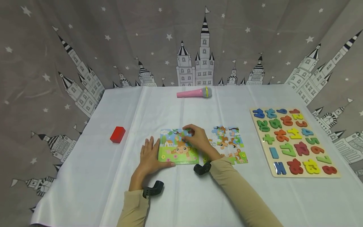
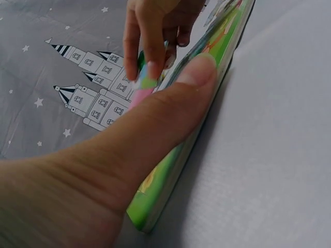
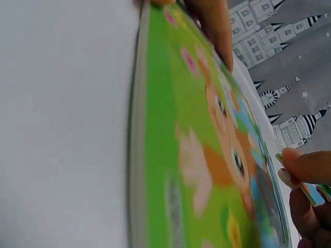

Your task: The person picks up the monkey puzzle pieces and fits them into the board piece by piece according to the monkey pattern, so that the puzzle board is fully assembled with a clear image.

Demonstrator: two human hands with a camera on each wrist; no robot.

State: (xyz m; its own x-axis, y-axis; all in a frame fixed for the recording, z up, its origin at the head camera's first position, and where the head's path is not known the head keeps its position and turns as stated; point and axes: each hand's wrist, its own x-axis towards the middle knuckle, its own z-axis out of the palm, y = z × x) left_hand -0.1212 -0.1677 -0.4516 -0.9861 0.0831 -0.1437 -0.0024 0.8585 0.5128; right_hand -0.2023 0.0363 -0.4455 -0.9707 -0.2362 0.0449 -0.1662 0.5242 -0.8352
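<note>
A jigsaw board (image 1: 165,156) with a monkey on green grass lies flat on the white table. My left hand (image 1: 149,159) rests along its left side, fingers spread and fairly straight, the thumb touching the front edge. Over the board's upper right part, my right hand (image 1: 199,138) pinches a small jigsaw piece (image 3: 312,194) between thumb and fingers. In the left wrist view that piece (image 2: 148,81) shows green and light blue, held above the board. Several other jigsaw pieces (image 1: 238,142) lie right of the board, some partly hidden by the right hand and forearm.
A red block (image 1: 117,135) lies to the left. Behind the board is a pink toy microphone (image 1: 193,93) with a grey head. On the right lies a wooden board (image 1: 267,157) of colourful numbers and shapes. A grey castle-print curtain (image 1: 127,34) hangs behind the table.
</note>
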